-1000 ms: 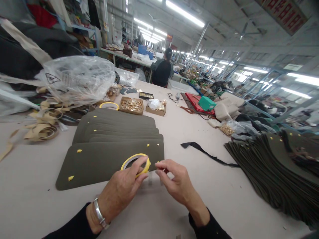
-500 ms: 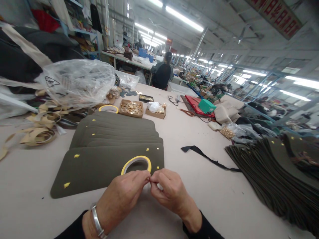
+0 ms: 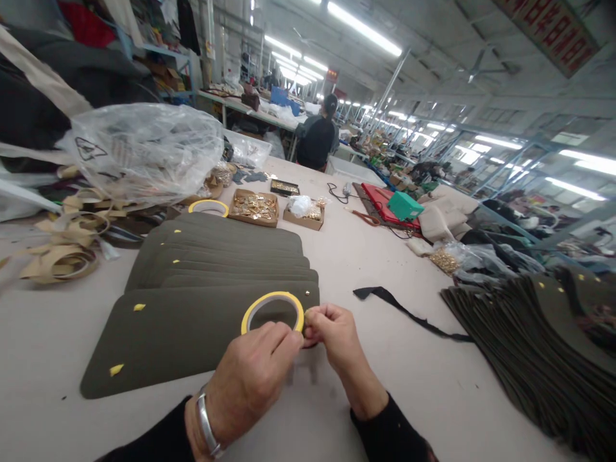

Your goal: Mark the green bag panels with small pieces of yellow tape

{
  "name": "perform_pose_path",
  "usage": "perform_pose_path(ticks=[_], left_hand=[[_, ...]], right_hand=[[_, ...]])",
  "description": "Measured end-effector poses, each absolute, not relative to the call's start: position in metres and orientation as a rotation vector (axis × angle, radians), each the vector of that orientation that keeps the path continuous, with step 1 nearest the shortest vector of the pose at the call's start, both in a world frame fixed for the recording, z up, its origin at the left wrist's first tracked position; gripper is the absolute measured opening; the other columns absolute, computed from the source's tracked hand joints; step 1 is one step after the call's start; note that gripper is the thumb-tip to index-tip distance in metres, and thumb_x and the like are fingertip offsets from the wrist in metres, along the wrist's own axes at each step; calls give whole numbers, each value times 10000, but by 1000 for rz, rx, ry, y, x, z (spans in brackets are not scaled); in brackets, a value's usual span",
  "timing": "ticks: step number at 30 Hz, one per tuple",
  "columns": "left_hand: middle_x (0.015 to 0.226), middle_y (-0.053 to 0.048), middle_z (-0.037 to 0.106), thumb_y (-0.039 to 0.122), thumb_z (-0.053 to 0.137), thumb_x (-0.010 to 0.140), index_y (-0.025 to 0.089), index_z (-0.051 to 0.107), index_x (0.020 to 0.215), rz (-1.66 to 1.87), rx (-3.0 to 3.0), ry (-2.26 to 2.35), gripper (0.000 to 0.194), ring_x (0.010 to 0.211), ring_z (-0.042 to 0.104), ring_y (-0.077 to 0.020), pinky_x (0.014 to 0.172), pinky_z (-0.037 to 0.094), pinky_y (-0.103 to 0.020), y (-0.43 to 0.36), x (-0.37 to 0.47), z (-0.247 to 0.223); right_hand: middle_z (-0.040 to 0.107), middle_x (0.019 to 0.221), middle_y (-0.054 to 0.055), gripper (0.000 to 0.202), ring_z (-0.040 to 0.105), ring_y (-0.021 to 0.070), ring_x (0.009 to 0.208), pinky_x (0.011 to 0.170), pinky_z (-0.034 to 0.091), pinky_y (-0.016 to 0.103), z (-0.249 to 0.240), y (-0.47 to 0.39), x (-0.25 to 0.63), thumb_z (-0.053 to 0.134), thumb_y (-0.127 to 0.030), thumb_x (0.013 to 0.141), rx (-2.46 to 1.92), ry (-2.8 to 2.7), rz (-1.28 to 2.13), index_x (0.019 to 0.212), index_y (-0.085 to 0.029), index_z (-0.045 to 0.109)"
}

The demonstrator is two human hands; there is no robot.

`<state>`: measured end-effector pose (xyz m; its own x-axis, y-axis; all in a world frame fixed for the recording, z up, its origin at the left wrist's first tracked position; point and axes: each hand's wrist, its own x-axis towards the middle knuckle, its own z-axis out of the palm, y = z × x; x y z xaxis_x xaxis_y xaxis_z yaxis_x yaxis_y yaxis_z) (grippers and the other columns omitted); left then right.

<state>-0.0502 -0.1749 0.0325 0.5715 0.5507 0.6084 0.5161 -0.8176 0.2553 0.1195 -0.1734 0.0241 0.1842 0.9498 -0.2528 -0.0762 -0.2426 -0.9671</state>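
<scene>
The left hand (image 3: pixel 260 359) holds a roll of yellow tape (image 3: pixel 276 296) by its near side, with the fingers closed on it. The roll tips up over the right part of a flat dark green piece (image 3: pixel 192 340) on the bench (image 3: pixel 385 398). The right hand (image 3: pixel 334 330) is just beside the roll, near the green piece's right edge. Its thumb and finger are pinched close together, but I cannot tell what is between them. Two yellow bits (image 3: pixel 139 307) sit on the left side of the green piece. More green pieces (image 3: pixel 216 256) lie behind it, one over the other. Past them are another yellow roll (image 3: pixel 226 209) and a box (image 3: pixel 253 222) of shiny gold bits (image 3: pixel 255 204). To the right, a black strip (image 3: pixel 409 314) lies near a big pile of dark pieces (image 3: pixel 524 340).
</scene>
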Motion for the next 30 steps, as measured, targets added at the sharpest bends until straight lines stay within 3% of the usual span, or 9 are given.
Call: perform_pose_path(ticks=[6, 11, 19, 23, 25, 28, 30], left_hand=[[828, -37, 606, 99, 491, 883, 188, 547, 842, 657, 2894, 1109, 112, 737, 548, -197, 629, 462, -311, -161, -47, 6], [870, -45, 610, 122, 523, 872, 196, 537, 854, 531, 2946, 1114, 77, 765, 547, -217, 628, 465, -331, -156, -47, -6], [821, -29, 585, 128, 528, 868, 200, 513, 833, 558, 2910, 1121, 82, 732, 519, -211, 610, 423, -331, -158, -46, -6], [835, -23, 584, 141, 531, 874, 203, 511, 846, 536, 2876, 1125, 71, 743, 514, -212, 625, 423, -334, -157, -47, -7], [847, -24, 585, 143, 525, 880, 203, 513, 855, 530, 2867, 1130, 66, 755, 514, -211, 635, 423, -333, -157, -47, -8], [849, -25, 586, 139, 526, 883, 200, 518, 858, 534, 2866, 1140, 66, 760, 512, -206, 636, 416, -326, -157, -48, -8], [837, -24, 585, 131, 524, 884, 199, 520, 852, 545, 2869, 1138, 75, 749, 507, -198, 629, 408, -318, -157, -48, -8]], right_hand=[[626, 604, 7, 280, 582, 113, 521, 503, 503, 221, 12, -148, 148, 624, -405, 779, -1621, -1253, 988, 780, -130, 677], [639, 640, 8, 222, 583, 133, 577, 580, 474, 241, 10, -143, 147, 530, -308, 878, -1688, -1629, 574, 756, -171, 656], [671, 782, 58, 191, 631, 175, 733, 708, 461, 274, 1, -135, 142, 470, -176, 897, -1653, -1981, 96, 816, -166, 643], [699, 816, 63, 169, 652, 190, 760, 731, 478, 292, -2, -127, 142, 506, -185, 883, -1696, -1981, 110, 830, -174, 666], [700, 762, 32, 140, 656, 179, 703, 704, 493, 288, -1, -124, 146, 575, -222, 857, -1745, -1885, 227, 956, -179, 665], [661, 647, -21, 351, 620, 154, 563, 601, 503, 269, 2, -124, 158, 636, -292, 834, -1757, -1705, 361, 1156, -164, 578], [662, 689, -4, 243, 615, 144, 581, 594, 505, 260, 6, -127, 166, 592, -290, 870, -1656, -1736, 295, 1081, -169, 593]])
